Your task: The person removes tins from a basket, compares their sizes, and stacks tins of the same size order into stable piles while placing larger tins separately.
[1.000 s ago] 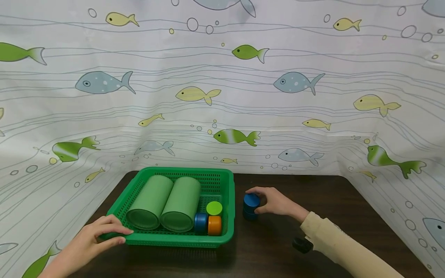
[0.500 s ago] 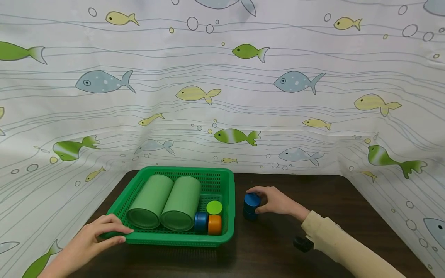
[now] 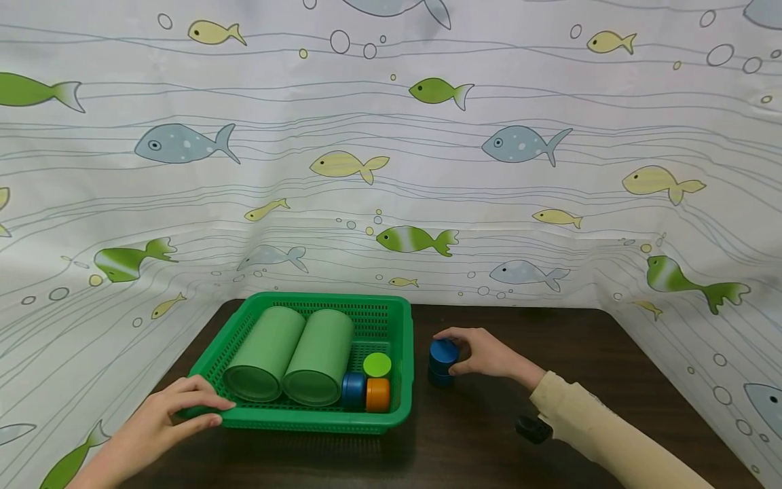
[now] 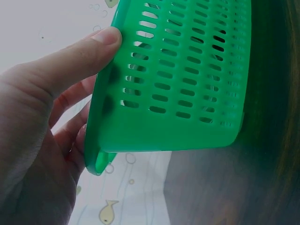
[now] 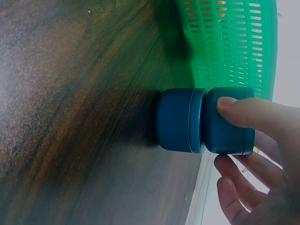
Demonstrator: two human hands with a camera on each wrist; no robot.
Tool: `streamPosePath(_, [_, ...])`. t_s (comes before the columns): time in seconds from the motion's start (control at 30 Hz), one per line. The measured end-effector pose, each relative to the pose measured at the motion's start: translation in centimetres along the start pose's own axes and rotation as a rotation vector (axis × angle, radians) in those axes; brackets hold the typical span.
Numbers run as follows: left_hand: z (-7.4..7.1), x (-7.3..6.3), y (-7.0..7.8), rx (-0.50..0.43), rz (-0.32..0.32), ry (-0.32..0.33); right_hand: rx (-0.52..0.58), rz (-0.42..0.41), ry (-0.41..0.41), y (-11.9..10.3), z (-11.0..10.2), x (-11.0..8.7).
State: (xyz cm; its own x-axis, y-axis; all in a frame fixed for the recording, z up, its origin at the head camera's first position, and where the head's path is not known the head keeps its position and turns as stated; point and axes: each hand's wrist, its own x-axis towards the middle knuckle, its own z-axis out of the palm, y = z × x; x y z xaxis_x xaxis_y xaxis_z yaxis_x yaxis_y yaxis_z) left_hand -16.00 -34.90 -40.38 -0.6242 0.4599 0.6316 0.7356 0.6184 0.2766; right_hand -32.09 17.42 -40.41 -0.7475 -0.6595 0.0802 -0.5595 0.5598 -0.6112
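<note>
My right hand (image 3: 489,353) grips a small blue lidded jar (image 3: 444,352) by its sides. In the right wrist view, thumb and fingers lie on opposite sides of this upper jar (image 5: 227,133). Right beneath it a matching blue jar (image 5: 176,119) stands upright on the table, the two lined up as a stack. At the near left corner of a green plastic basket (image 3: 305,419), my left hand (image 3: 174,414) holds the rim. The left wrist view has the thumb on the outside of the basket rim (image 4: 99,117), with the other fingers behind it.
Inside the basket lie two large pale green canisters (image 3: 265,353), side by side. To their right are a small blue jar (image 3: 354,392), an orange jar (image 3: 377,396) and a lime-green-topped jar (image 3: 377,365). A fish-patterned curtain (image 3: 427,170) encloses the dark wooden table (image 3: 550,339).
</note>
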Motion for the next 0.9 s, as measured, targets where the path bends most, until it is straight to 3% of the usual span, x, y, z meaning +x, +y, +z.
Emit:
streamPosePath(0.27, [0.2, -0.2, -0.3, -0.093, 0.014, 0.019, -0.002, 0.001, 0.000, 0.2, 0.2, -0.1])
streamPosePath(0.67, [0.3, -0.3, -0.4, -0.059, 0.019, 0.015, 0.011, -0.004, -0.002, 0.4, 0.2, -0.3])
streamPosePath(0.9, [0.2, -0.2, -0.2, -0.012, 0.020, 0.017, -0.031, -0.048, -0.024, -0.6, -1.0, 0.4])
